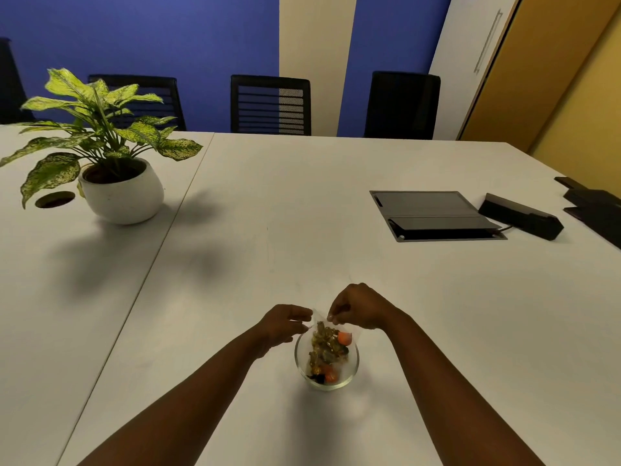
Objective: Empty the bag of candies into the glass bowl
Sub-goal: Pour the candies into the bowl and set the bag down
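While hands [322, 319] tip bag [331, 336], plant [100, 136] apart

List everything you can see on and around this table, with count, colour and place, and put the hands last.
glass bowl: one, clear, near table edge
bag: one, clear, tipped over the bowl
candies: many, gold, orange, dark; bag and bowl
table: white
potted plant: one, green, white pot, far left
cable hatch: one, dark grey, right
black box: one, beside the hatch
chairs: several, black, far side
left hand: pinching the bag
right hand: pinching the bag
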Demonstrator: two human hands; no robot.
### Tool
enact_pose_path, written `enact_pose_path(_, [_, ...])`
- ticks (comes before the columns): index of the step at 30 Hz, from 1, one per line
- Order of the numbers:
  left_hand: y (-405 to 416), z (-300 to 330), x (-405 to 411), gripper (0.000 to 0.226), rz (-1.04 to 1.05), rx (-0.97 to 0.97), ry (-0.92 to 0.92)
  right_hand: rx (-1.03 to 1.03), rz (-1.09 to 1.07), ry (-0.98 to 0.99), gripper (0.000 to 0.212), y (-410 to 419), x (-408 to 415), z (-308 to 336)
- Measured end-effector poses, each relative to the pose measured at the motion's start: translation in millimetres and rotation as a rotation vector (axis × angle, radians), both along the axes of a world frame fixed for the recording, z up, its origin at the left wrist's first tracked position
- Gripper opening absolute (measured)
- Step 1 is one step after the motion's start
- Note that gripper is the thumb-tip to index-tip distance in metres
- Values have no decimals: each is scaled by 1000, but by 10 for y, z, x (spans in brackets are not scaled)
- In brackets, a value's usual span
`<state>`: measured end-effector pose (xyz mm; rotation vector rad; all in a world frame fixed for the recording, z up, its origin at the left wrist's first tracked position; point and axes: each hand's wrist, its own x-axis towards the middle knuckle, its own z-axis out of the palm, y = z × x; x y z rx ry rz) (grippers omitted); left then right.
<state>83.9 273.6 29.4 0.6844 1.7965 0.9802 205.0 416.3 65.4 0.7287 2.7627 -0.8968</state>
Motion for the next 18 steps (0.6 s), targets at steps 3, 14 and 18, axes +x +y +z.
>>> enact_pose_path(3, [6, 10, 9, 45, -48, 13, 12, -10, 4, 51, 20, -3, -19, 116])
enact_pose_path(14, [19, -9, 14, 3, 93, 193, 105, 37, 13, 211, 16, 51, -61, 340])
enact_pose_path(18, [-17, -12, -27, 19, 184, 263, 122, 23, -35, 286, 30, 40, -91, 288])
